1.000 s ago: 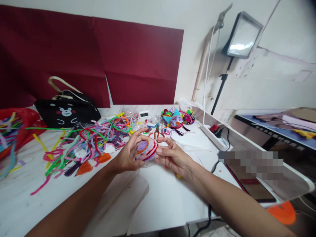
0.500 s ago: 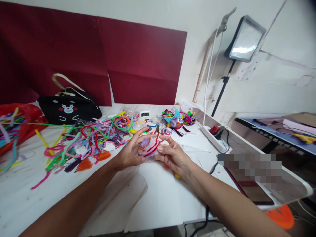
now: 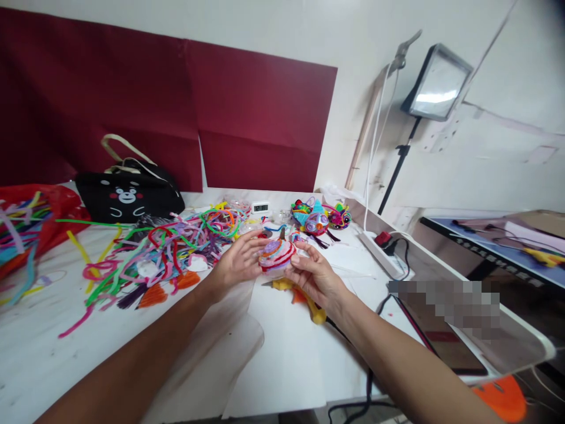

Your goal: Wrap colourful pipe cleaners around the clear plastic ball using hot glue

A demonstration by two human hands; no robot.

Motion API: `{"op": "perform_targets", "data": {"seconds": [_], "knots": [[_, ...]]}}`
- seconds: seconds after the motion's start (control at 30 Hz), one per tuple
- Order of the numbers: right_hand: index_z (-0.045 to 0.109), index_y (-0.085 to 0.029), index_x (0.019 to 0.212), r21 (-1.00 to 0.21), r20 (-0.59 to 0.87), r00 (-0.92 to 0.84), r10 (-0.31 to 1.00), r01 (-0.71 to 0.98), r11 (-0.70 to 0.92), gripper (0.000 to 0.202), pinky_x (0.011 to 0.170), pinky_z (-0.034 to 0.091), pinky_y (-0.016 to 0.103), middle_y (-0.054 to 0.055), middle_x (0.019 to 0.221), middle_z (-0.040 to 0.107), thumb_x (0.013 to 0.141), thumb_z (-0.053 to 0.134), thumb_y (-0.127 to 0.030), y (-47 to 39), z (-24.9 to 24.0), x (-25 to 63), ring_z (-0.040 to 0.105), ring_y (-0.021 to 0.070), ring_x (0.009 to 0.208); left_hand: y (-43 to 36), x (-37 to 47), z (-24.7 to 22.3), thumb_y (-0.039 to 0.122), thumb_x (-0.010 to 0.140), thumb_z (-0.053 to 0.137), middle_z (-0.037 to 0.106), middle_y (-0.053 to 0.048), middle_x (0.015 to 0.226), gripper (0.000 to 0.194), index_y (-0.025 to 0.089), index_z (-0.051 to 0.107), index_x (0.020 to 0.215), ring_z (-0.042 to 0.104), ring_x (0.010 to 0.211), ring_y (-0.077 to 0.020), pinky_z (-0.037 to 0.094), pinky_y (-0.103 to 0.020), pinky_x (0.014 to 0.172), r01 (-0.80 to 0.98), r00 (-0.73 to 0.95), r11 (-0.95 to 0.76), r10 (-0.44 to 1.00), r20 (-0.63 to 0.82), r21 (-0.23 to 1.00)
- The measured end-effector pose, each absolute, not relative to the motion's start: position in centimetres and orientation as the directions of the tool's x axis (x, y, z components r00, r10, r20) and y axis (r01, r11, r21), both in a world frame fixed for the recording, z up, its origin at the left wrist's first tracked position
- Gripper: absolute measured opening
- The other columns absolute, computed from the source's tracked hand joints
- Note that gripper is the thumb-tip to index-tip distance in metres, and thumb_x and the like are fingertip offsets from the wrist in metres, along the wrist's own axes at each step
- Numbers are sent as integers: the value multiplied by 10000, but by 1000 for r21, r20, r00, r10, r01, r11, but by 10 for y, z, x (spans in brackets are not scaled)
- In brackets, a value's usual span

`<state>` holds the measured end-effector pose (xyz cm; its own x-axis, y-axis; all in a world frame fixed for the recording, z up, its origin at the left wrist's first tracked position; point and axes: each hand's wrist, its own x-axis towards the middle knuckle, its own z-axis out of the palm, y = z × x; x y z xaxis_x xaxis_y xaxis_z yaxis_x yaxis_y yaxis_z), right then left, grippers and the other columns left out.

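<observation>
A ball wrapped in bands of fuzzy pipe cleaner (image 3: 278,257), in red, pink, purple and orange, is held above the table. My right hand (image 3: 315,272) pinches its right side between thumb and fingers. Against its left side, my left hand (image 3: 238,262) has its fingers stretched out and apart; whether the fingertips touch the ball I cannot tell. Under my right hand lies a yellow glue gun (image 3: 316,312) with an orange part and a black cord, partly covered by the hand.
Loose pipe cleaners (image 3: 163,247) pile up at left, with orange tassels (image 3: 152,295) in front. Decorated fuzzy ornaments (image 3: 318,221) stand behind, near a small clock (image 3: 260,208). A power strip (image 3: 382,253) and phone (image 3: 436,335) lie at right; a black bag (image 3: 128,197) stands behind.
My left hand's fingers have loosened and straightened from around the ball. The ball sits slightly further right in view, in my right hand, and more of the glue gun shows.
</observation>
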<state>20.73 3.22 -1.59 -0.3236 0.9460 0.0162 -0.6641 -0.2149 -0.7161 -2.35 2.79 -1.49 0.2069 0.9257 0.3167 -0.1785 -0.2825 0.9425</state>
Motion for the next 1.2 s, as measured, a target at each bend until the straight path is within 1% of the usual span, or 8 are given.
{"op": "perform_targets", "data": {"seconds": [0.17, 0.27, 0.43, 0.57, 0.7, 0.87, 1.03, 1.2], "knots": [[606, -241, 1069, -717, 18, -292, 956, -670, -191, 758, 667, 714, 274, -66, 676, 802, 509, 1108, -161, 37, -15, 210, 776, 142, 596, 31, -18, -8, 362, 609, 1033, 769, -10, 940, 548, 212, 713, 1028, 781, 951, -220, 653, -362, 898, -186, -218, -314, 937, 272, 931], [601, -241, 1072, -718, 20, -255, 967, -677, -164, 792, 665, 714, 289, -72, 658, 791, 474, 1115, -170, 39, -16, 210, 771, 148, 585, 35, -20, -9, 331, 556, 1045, 738, 44, 789, 565, 209, 688, 977, 741, 770, -157, 620, -301, 803, -170, -273, -303, 929, 250, 938], [578, -239, 1079, -729, 10, -228, 974, -668, -149, 861, 632, 696, 281, -72, 638, 781, 418, 1129, -200, 39, -16, 207, 759, 155, 561, 35, -19, -12, 373, 507, 1068, 781, 29, 715, 604, 206, 700, 956, 763, 734, -183, 597, -307, 780, -120, -262, -260, 939, 222, 958], [551, -247, 1101, -740, 18, -222, 975, -658, -136, 892, 611, 675, 263, -94, 639, 771, 423, 1130, -219, 38, -16, 207, 763, 159, 548, 33, -16, -13, 482, 520, 1065, 812, -3, 762, 595, 220, 692, 903, 797, 783, -231, 631, -374, 847, -78, -203, -239, 954, 219, 968], [526, -263, 1101, -767, 32, -221, 975, -630, -118, 896, 636, 683, 281, -100, 651, 773, 440, 1130, -233, 40, -18, 206, 779, 170, 563, 33, -17, -17, 610, 653, 989, 826, -25, 834, 540, 248, 690, 920, 815, 930, -304, 625, -487, 1010, -22, -159, -241, 959, 235, 970], [531, -268, 1079, -803, 66, -228, 971, -590, -84, 871, 651, 683, 310, -71, 683, 799, 442, 1122, -214, 38, -19, 204, 778, 182, 564, 31, -12, -27, 608, 726, 948, 780, -125, 1376, 652, 288, 691, 1233, 671, 1426, -422, 537, -559, 1216, 44, 26, -282, 959, 281, 958], [526, -270, 1101, -824, 91, -263, 960, -561, -75, 866, 563, 650, 295, -70, 685, 799, 468, 1115, -224, 31, -21, 201, 759, 191, 523, 24, -2, -35, 571, 667, 991, 612, -159, 1664, 997, 346, 574, 1544, 524, 1584, -481, 495, -624, 1273, 68, 225, -277, 940, 256, 958], [543, -267, 1104, -840, 115, -291, 950, -538, -63, 819, 597, 661, 282, -68, 702, 813, 507, 1099, -190, 29, -26, 201, 760, 168, 552, 18, 2, -27, 543, 720, 979, 563, -165, 1717, 1038, 293, 515, 1615, 496, 1615, -450, 515, -565, 1270, 99, 220, -252, 949, 225, 963]]}}
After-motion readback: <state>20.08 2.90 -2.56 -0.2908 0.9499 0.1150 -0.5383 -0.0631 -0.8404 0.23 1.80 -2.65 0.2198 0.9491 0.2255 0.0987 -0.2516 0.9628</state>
